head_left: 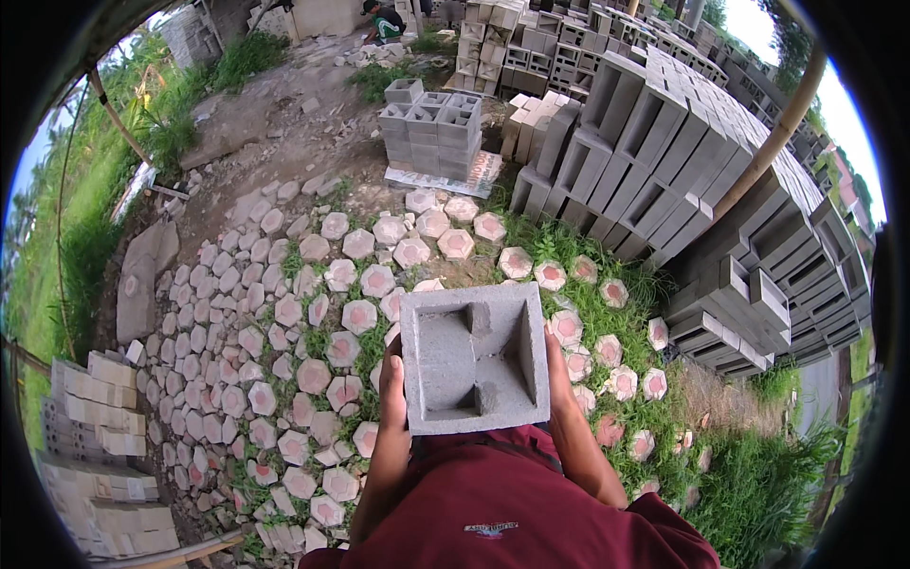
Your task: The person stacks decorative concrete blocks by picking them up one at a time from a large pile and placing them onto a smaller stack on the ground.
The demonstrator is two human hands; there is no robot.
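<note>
A grey hollow concrete block (445,356) is held up in front of my maroon shirt, its open face toward me. Inside the cavity, a short rib juts from the top wall and another from the bottom wall. My left hand (391,379) presses against the block's left side, the thumb showing along the edge. On the opposite side my right hand (557,375) grips the block, most of its fingers hidden behind it. Ahead, a small stack of similar grey blocks (431,133) stands on a printed sheet (483,175) on the ground.
Hexagonal pavers (360,316) with grass between them cover the ground. Tall rows of concrete blocks (654,142) rise at the right, beside a slanted bamboo pole (773,142). Pale bricks (100,408) are piled at the lower left. A person (384,24) crouches far off.
</note>
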